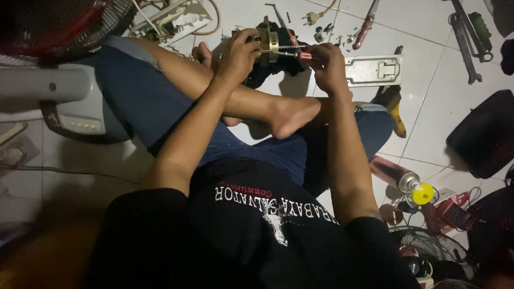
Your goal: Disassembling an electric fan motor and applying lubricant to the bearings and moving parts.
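Left hand clamped around small motor, brass-coloured band, dark metal body, raised over white glossy tiles. Right hand pinched on red-handled screwdriver, tip at motor. Further right: flat white plastic plate; metallic spray can, yellow cap.

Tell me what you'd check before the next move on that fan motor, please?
1. Left hand grips the motor: ok.
2. Right hand holds the screwdriver against the motor: ok.
3. Screwdriver tip seated in a screw: cannot tell, too small and dark.
4. Loose screws lie on the floor tiles, within view: ok.
5. Bare foot lies right below the motor: not ok.
6. Light on the work: not ok, dim.
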